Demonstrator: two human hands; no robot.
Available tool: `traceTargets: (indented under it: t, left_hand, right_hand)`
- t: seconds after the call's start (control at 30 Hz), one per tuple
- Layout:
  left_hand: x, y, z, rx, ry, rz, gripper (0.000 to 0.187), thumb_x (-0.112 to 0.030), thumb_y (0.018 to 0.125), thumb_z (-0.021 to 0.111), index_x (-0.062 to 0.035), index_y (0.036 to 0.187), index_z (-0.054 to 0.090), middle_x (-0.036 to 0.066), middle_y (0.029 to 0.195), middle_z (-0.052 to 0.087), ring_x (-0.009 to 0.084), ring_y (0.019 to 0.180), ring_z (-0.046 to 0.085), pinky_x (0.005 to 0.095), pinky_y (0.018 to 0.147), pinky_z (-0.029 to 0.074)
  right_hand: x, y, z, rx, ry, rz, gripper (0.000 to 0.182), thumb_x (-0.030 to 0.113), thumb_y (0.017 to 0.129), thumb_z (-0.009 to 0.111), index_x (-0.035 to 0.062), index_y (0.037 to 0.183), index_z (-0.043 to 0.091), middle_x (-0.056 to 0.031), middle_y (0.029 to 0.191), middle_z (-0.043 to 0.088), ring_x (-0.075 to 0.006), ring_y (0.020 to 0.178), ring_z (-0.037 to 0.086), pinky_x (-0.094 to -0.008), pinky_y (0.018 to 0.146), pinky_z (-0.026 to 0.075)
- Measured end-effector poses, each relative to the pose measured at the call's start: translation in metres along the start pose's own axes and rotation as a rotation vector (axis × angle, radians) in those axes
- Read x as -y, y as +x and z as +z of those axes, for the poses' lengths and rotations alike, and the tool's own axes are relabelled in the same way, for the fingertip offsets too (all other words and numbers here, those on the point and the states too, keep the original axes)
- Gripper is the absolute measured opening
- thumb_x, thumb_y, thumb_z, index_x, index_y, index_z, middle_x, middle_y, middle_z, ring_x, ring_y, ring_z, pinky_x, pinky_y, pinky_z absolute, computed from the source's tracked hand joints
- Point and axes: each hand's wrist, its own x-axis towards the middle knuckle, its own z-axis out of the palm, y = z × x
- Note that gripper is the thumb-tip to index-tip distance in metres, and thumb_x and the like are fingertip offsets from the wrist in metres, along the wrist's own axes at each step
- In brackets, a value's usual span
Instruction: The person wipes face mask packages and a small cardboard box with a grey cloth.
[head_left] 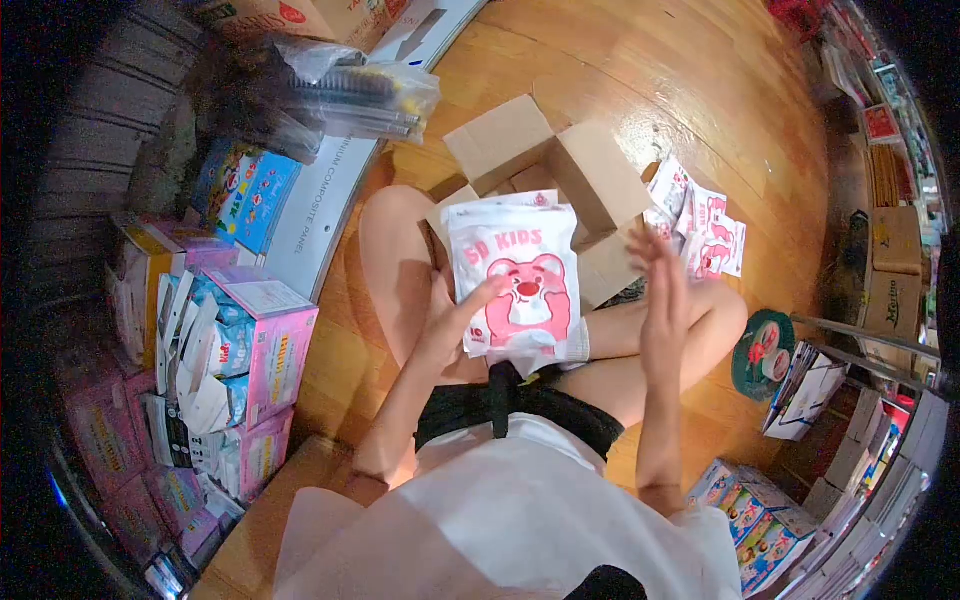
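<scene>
My left hand grips a small stack of white packets printed with a pink bear and "5D KIDS", its thumb lying across the front one. Apart from the packets, my right hand is raised over my right leg with its fingers stretched out and nothing in it. Beyond the packets stands a cardboard box with its flaps spread; the packets hide part of it. More pink and white packets lie in a loose pile on the floor to the right of the box.
Pink cartons holding blue and white packs are stacked on the left. A blue pack lies on a long white panel, near plastic-wrapped goods. A green round tray and shelves stand at right.
</scene>
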Motion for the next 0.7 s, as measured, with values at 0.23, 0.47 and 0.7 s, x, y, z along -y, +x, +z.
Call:
traceTargets:
  t: [0.23, 0.47, 0.7]
  left_hand:
    - [0.008, 0.006, 0.024, -0.104, -0.103, 0.085, 0.047, -0.016, 0.084, 0.07, 0.0004, 0.122, 0.048, 0.01, 0.109, 0.061, 0.0155, 0.094, 0.063, 0.0294, 0.078, 0.054]
    - [0.003, -0.002, 0.025, -0.077, -0.143, 0.071, 0.045, -0.014, 0.087, 0.067, 0.0002, 0.124, 0.046, 0.01, 0.113, 0.058, 0.0159, 0.096, 0.063, 0.0301, 0.08, 0.055]
    - [0.007, -0.003, 0.028, -0.114, -0.14, 0.148, 0.04, -0.011, 0.087, 0.067, 0.0019, 0.12, 0.048, 0.01, 0.109, 0.059, 0.0146, 0.094, 0.062, 0.0288, 0.079, 0.055]
  right_hand:
    - [-0.013, -0.052, 0.04, 0.136, 0.241, 0.111, 0.069, 0.007, 0.091, 0.06, 0.003, 0.147, 0.02, -0.0154, 0.141, 0.038, -0.024, 0.131, 0.038, -0.0371, 0.107, 0.033]
    - [-0.026, -0.043, 0.027, 0.196, 0.236, 0.099, 0.071, -0.005, 0.076, 0.074, 0.0002, 0.136, 0.036, -0.0123, 0.129, 0.049, -0.0234, 0.117, 0.053, -0.0362, 0.097, 0.046]
    - [-0.027, -0.041, 0.037, 0.107, 0.26, 0.107, 0.055, -0.007, 0.077, 0.071, -0.0007, 0.126, 0.046, -0.0104, 0.122, 0.054, -0.0205, 0.11, 0.057, -0.0327, 0.093, 0.048]
